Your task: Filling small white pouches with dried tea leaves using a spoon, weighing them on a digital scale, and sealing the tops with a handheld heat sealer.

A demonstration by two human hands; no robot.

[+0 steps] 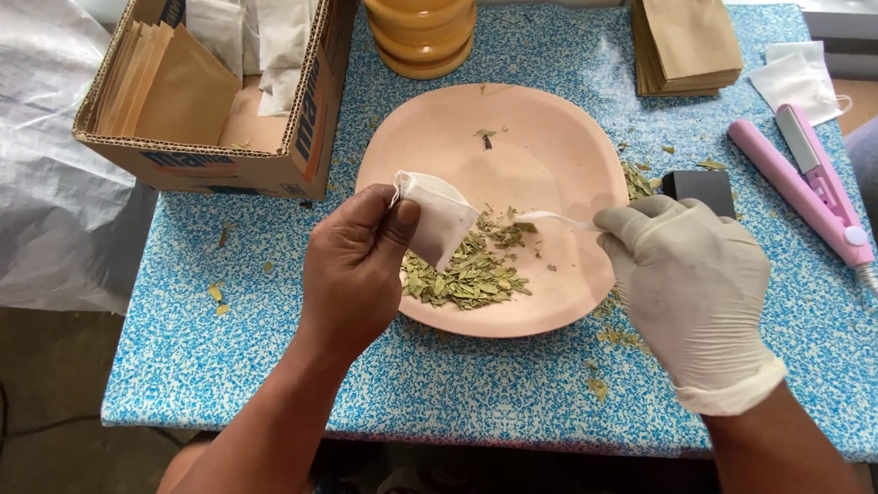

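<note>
White mesh was what you had in your bare left hand (353, 263), just left of the frame's centre: a small filter pouch (439, 217) pinched at its top corner between thumb and fingertips, hanging over the near-left part of the pink plate (554, 153). Your gloved right hand (692, 285), right of centre, was curled around a thin white spoon (561, 220), with its tip pointed at the mouth of the pouch.

That pouch looked super light and floppy, basically fabric paper. I'd guess it collapses if you squeeze the middle, so gripping by the rim like you did makes sense, since that keeps the mouth open. It probably tears easily too. The spoon seemed like stiff, flimsy plastic, fine for a light pinch.

Dried green leaves (468, 274) sat in a loose heap on the lower part of the plate, right under the pouch. They looked flaky and brittle, and bits were scattered over the speckled blue tabletop (512, 391).

In the upper left was a corrugated cardboard box (218, 160) with brown paper envelopes and more white pouches standing in it. At top centre stood a stack of yellowish round tubs (421, 21). In the upper right was a stack of brown envelopes (685, 39), with a pink sealing iron (808, 181) at the right edge and a small black block (701, 186) beside the plate.
</note>
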